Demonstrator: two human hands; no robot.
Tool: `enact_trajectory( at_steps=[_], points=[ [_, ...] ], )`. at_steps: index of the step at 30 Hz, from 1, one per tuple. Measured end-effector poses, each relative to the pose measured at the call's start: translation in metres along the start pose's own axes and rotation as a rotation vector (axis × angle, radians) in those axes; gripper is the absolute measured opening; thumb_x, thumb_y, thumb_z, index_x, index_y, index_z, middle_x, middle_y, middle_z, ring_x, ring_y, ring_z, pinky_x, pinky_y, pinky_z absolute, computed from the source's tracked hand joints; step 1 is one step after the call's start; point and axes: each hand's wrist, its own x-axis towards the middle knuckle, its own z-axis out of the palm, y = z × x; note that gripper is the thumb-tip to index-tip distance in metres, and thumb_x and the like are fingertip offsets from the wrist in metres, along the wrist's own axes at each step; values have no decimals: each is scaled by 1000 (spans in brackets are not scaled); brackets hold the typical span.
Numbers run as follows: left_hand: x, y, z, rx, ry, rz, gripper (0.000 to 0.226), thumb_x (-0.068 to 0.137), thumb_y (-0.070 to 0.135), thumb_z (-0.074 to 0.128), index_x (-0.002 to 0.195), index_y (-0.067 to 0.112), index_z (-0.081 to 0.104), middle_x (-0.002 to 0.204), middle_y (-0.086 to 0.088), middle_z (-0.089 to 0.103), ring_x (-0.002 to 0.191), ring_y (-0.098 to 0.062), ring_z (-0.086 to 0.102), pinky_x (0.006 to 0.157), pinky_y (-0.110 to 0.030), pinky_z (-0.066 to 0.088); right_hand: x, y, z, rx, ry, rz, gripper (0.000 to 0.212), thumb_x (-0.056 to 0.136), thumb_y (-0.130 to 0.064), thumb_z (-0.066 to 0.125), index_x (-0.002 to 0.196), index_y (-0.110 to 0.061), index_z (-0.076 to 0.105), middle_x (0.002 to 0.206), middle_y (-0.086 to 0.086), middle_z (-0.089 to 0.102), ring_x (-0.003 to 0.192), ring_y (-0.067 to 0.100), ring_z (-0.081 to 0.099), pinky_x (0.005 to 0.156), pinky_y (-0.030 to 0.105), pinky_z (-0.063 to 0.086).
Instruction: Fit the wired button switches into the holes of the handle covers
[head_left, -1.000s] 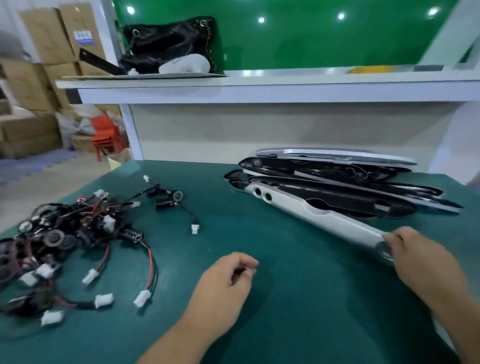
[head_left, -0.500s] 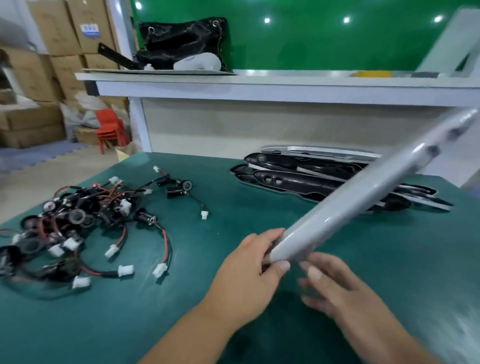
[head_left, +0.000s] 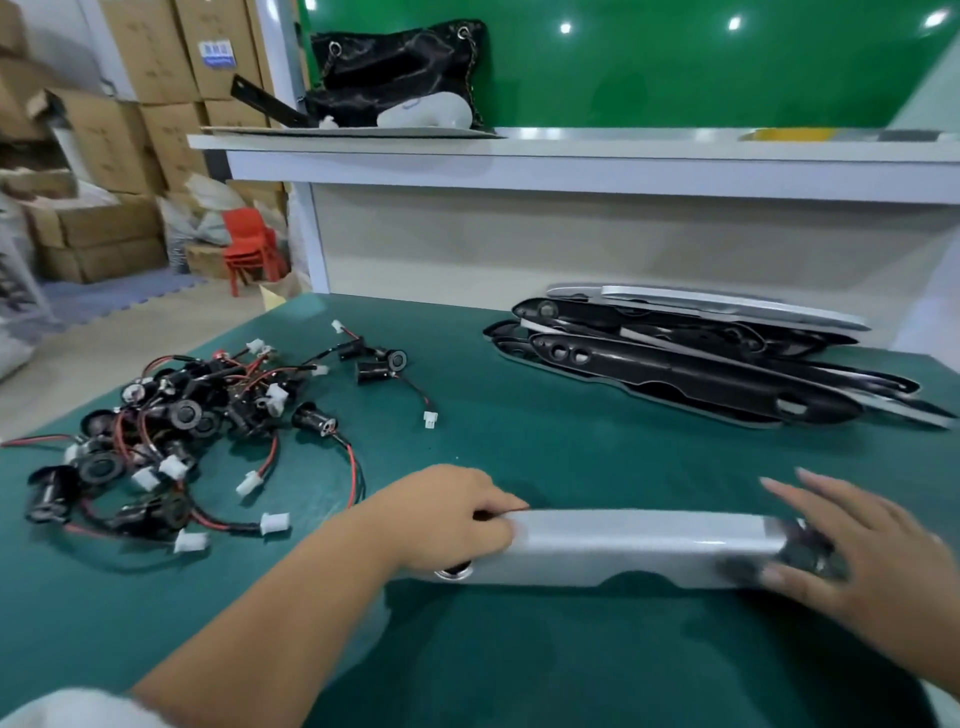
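One left hand (head_left: 441, 519), one right hand (head_left: 862, 561), one silver handle cover (head_left: 634, 545), stacked covers (head_left: 675, 374) and tangled switches (head_left: 182, 415) uncountable.

Open mat (head_left: 519, 426) btwn switch pile (head_left: 171, 436) & cover stack (head_left: 701, 364)

One view only: a wide-angle camera worn on the head. It looks forward and down across the green tabletop (head_left: 519, 441) from its near edge. The left hand (head_left: 441, 514), the right hand (head_left: 872, 551) and the silver handle cover (head_left: 639, 545) between them lie close under the lens, low in frame. The shelf (head_left: 571, 150) at the far side runs across the upper frame, with stacked cartons (head_left: 156, 78) beyond at upper left.
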Motion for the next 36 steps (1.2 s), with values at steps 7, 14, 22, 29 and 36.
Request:
enact_trajectory(
  at_steps=[7, 14, 22, 29, 36],
  points=[
    [37, -58, -23, 200, 215, -145, 35, 98, 30, 41, 130, 33, 57, 136, 9, 49, 134, -15, 28, 112, -27, 20, 14, -6, 8, -110, -212, 94, 99, 40, -96, 17, 131, -60, 23, 135, -27, 30, 131, 6, 27, 109, 56, 20],
    [31, -173, -54, 591, -197, -759, 48, 95, 22, 32, 143, 31, 36, 153, -3, 34, 140, -26, 30, 112, -32, 25, 18, 4, 2, -134, -130, 112, 99, 36, -98, 20, 120, -50, 43, 106, -28, 38, 114, 2, 43, 106, 44, 29],
    [5, -134, -66, 64, 428, -478, 24, 82, 40, 69, 100, 26, 63, 99, -1, 63, 84, -23, 57, 75, -33, 42, 20, 20, 3, -144, 2, 258, 91, 42, -97, 25, 114, -47, 48, 98, -21, 37, 105, 8, 50, 97, 39, 38],
    [14, -51, -45, -34, 828, -298, 32, 80, 31, 73, 108, 19, 64, 96, -1, 51, 87, -13, 43, 79, -27, 32, 16, 11, 0, -138, 45, 277, 94, 41, -96, 23, 114, -44, 50, 104, -19, 45, 107, 10, 51, 96, 38, 39],
    [14, -39, -28, 31, 756, -301, 37, 80, 26, 75, 113, 13, 65, 111, -5, 52, 100, -29, 57, 86, -34, 41, 10, 5, -7, -142, 149, 206, 86, 47, -95, 27, 109, -42, 53, 96, -22, 41, 99, 9, 51, 95, 38, 39]
  ],
)
